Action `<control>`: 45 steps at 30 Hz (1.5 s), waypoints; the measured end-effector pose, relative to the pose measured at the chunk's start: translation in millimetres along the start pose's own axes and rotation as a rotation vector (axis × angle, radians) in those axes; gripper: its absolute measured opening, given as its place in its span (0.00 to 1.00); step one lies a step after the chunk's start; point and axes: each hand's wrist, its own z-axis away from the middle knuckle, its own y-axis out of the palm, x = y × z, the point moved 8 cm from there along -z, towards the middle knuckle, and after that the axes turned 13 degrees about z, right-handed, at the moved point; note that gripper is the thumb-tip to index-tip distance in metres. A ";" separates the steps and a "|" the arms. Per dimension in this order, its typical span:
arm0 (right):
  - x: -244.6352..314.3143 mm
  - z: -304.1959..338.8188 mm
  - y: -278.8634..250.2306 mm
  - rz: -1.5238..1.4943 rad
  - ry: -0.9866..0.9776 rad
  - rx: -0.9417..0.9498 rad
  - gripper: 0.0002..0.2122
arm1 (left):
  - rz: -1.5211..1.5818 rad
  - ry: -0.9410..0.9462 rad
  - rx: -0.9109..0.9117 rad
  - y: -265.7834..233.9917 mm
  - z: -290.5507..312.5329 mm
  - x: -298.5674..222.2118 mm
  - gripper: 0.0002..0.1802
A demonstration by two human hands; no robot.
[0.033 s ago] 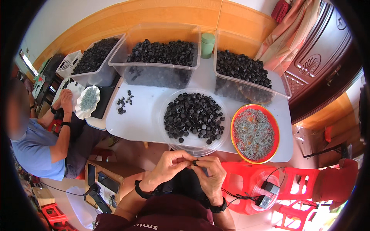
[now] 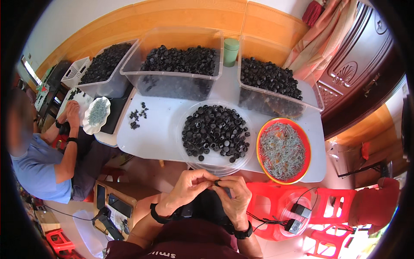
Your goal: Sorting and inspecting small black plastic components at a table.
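Note:
Over my lap, just off the table's near edge, my left hand (image 2: pixel 192 185) and my right hand (image 2: pixel 235 195) meet fingertip to fingertip. Both are closed in a pinch around a small black plastic part (image 2: pixel 217 183), mostly covered by the fingers. Straight ahead, a round clear tray (image 2: pixel 184 160) holds a heap of similar black caps (image 2: pixel 215 131). To its right stands a red bowl with a yellow rim (image 2: pixel 307 146), full of thin grey screw-like pieces (image 2: pixel 282 151).
Large clear bins (image 2: pixel 172 80) of black parts line the table's back, beside a green canister (image 2: pixel 230 52). Loose black pieces (image 2: pixel 138 115) lie left of the tray. A co-worker in a blue shirt (image 2: pixel 47 172) sits at left. Red stools (image 2: pixel 263 203) with cables stand at right.
The whole view has shifted very slightly. Both hands keep the same pinch on the small black part.

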 end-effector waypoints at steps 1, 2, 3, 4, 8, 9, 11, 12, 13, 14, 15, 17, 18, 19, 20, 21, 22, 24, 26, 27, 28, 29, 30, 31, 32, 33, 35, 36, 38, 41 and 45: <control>-1.0 -0.5 1.4 0.002 0.013 0.008 0.11 | -0.003 0.003 -0.032 -1.7 0.3 2.6 0.09; -1.5 -1.3 3.0 0.004 0.026 0.016 0.10 | 0.006 0.011 -0.021 -0.8 0.5 4.6 0.09; 1.6 -2.8 3.9 0.011 0.022 0.014 0.10 | 0.026 0.028 -0.035 -2.8 1.2 5.5 0.09; 2.9 -4.7 3.7 0.024 0.015 0.011 0.10 | 0.047 0.045 -0.051 -4.1 1.3 6.2 0.10; 4.3 -8.9 2.0 0.066 -0.021 0.019 0.09 | 0.069 0.111 -0.085 -1.7 -1.0 9.4 0.10; 5.2 -9.9 2.8 0.076 -0.037 0.010 0.09 | 0.076 0.115 -0.082 -0.4 -1.1 7.2 0.10; 6.4 -11.2 4.6 0.092 -0.057 0.002 0.09 | 0.108 0.129 -0.117 1.5 0.5 1.4 0.10; 7.2 -11.1 5.9 0.089 -0.058 0.004 0.09 | 0.113 0.132 -0.117 1.7 0.9 1.8 0.10; 8.2 -11.4 7.2 0.087 -0.060 0.005 0.09 | 0.139 0.161 -0.130 0.8 2.3 0.9 0.10; 9.2 -11.9 8.7 0.090 -0.062 0.008 0.09 | 0.164 0.191 -0.142 -0.5 3.7 -0.2 0.11; 8.6 -12.6 10.7 0.086 -0.049 0.019 0.09 | 0.169 0.193 -0.142 -0.9 3.9 0.4 0.11; 9.4 -13.2 13.6 0.087 -0.037 0.035 0.08 | 0.192 0.216 -0.170 -4.4 5.1 0.6 0.11; 11.5 -13.8 15.3 0.091 -0.035 0.041 0.08 | 0.196 0.218 -0.170 -5.5 6.1 1.3 0.11; 13.2 -14.3 17.2 0.094 -0.034 0.048 0.08 | 0.195 0.228 -0.182 -7.6 7.9 2.1 0.11; 14.6 -14.4 19.0 0.096 -0.036 0.051 0.08 | 0.193 0.237 -0.194 -10.1 9.4 2.5 0.11; 15.5 -13.5 20.7 0.093 -0.036 0.056 0.08 | 0.198 0.238 -0.197 -12.0 10.2 4.0 0.11; 16.3 -13.0 22.6 0.089 -0.036 0.062 0.08 | 0.218 0.234 -0.188 -13.3 10.6 5.8 0.11; 16.1 -14.8 23.2 0.089 -0.005 0.059 0.10 | 0.241 0.225 -0.189 -15.9 12.9 4.6 0.11; 14.0 -12.4 23.7 0.086 0.030 0.060 0.11 | 0.207 0.198 -0.130 -11.4 13.2 -3.1 0.12; 11.4 -12.3 24.2 0.079 0.049 0.069 0.12 | 0.235 0.190 -0.107 -12.3 12.4 -1.0 0.13; 9.2 -12.3 25.6 0.073 0.068 0.076 0.14 | 0.238 0.189 -0.113 -14.5 12.5 0.1 0.13; 12.9 -13.3 26.7 0.077 0.022 0.065 0.14 | 0.253 0.194 -0.109 -15.6 12.5 0.7 0.13; 13.1 -13.3 28.5 0.077 0.022 0.071 0.14 | 0.267 0.198 -0.105 -16.1 12.5 1.1 0.13; 13.6 -13.5 30.0 0.085 0.022 0.072 0.14 | 0.270 0.198 -0.109 -16.9 12.4 1.5 0.13; 13.7 -13.9 31.1 0.093 0.021 0.073 0.14 | 0.292 0.190 -0.109 -17.3 11.8 2.3 0.13; 12.9 -13.6 32.5 0.094 0.021 0.076 0.14 | 0.313 0.182 -0.108 -17.7 11.7 3.0 0.13; 11.7 -13.5 33.9 0.113 0.001 0.072 0.14 | 0.304 0.201 -0.124 -18.1 11.5 6.8 0.13; 11.7 -13.1 34.2 0.114 0.000 0.074 0.14 | 0.292 0.220 -0.138 -18.4 12.4 7.6 0.13; 11.7 -12.8 34.6 0.121 0.006 0.079 0.14 | 0.291 0.217 -0.148 -16.5 14.7 5.9 0.14; 14.6 -17.0 30.2 0.089 -0.027 0.080 0.13 | 0.320 0.230 -0.161 -12.9 14.5 0.9 0.14; 12.8 -37.8 26.6 0.052 0.120 0.299 0.09 | 0.399 0.175 -0.132 -7.6 15.2 -4.5 0.18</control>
